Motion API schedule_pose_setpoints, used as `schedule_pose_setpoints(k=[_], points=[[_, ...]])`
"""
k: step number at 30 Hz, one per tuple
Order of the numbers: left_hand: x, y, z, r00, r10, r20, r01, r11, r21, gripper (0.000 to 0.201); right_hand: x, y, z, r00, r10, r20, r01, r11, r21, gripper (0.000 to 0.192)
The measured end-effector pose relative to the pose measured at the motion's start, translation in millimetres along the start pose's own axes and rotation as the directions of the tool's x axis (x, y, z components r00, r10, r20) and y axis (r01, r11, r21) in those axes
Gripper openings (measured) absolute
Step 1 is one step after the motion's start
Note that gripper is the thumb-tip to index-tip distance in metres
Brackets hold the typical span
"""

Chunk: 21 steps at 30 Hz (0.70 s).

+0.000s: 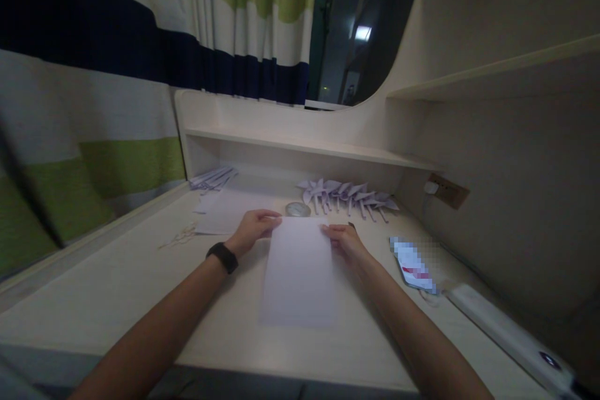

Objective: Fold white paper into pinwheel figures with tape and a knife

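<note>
A plain white rectangular sheet of paper (300, 272) is lain flat at the centre of the frame, unfolded, its far corners pinched by the left hand (253, 229) and the right hand (344, 241). Folded paper shapes (349, 195) are ranged above it on the pale desk (117, 287); a striped curtain (94, 75) fills the upper left.

A pale desk (117, 300) sits in a dim alcove with a low shelf (304, 147) along the back and a higher shelf (492, 69) on the right wall. A curtain (117, 44) striped white, green and navy hangs at left, beside a dark window (360, 25) reflecting a ceiling light
</note>
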State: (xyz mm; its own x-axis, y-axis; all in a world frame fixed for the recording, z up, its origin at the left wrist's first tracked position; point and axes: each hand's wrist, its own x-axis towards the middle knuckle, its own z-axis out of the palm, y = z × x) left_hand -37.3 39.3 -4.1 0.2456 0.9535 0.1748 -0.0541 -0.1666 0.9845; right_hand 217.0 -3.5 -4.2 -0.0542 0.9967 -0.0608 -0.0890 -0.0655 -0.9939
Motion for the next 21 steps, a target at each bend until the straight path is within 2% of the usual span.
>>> schedule_pose_setpoints(k=[2,5,10,15,21], points=[[-2.2,1.7,1.3,0.999,0.002,0.035,-0.003,0.999,0.037,0.042,1.1,2.3,0.3,0.999,0.019,-0.034,-0.019,1.0,0.0,0.032],[-4.5,4.7,2.7,0.998,0.004,0.063,-0.008,0.998,0.068,0.042,2.0,5.2,0.8,0.999,0.035,-0.013,-0.035,0.999,0.029,0.031],[-4.9,7.0,3.8,0.999,0.017,0.031,-0.021,0.992,0.126,0.043,2.0,6.7,1.5,0.998,0.026,0.061,-0.028,0.999,0.033,0.025],[-5.7,10.1,5.2,1.0,0.012,0.01,-0.013,0.986,0.163,0.042,4.6,9.8,0.4,0.997,0.069,0.019,-0.069,0.997,0.022,0.019],[-6.2,11.0,6.0,1.0,0.007,0.018,-0.01,0.987,0.158,0.043,10.4,15.8,-2.5,0.997,0.078,-0.014,-0.075,0.981,0.177,0.012]])
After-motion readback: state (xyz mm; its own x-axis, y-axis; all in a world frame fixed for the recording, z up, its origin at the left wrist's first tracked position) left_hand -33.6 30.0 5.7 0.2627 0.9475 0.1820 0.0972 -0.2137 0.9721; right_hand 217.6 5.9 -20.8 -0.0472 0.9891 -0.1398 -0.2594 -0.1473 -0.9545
